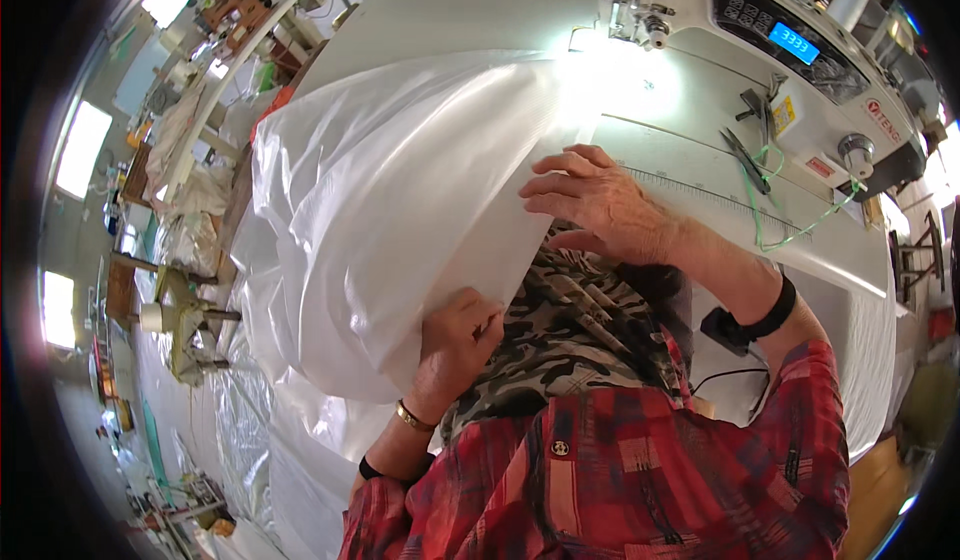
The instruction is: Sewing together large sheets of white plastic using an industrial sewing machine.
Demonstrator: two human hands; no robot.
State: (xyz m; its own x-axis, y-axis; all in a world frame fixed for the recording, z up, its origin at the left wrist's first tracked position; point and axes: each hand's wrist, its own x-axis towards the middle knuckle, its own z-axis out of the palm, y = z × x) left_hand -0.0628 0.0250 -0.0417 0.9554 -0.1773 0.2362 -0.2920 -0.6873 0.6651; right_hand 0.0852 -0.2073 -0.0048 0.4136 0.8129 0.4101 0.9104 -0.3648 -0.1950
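Observation:
A large sheet of shiny white plastic film (400, 170) spreads over the left of the sewing table and hangs down beside my lap. Its upper corner reaches the lit needle area of the sewing machine (655, 30). At the near edge of the film, my left hand (460, 338) is closed with fingers curled, pinching that edge. My right hand (598, 205) hovers by the film's right edge below the needle, fingers stretched and apart. Whether its fingertips touch the film cannot be made out.
Right of the needle lie black thread snips (747, 158) with green cord (762, 222). A ruler strip (690, 188) runs along the table. The machine's panel (790, 38) glows blue. Wooden stools (185, 315) and heaped film (195, 230) stand at the left.

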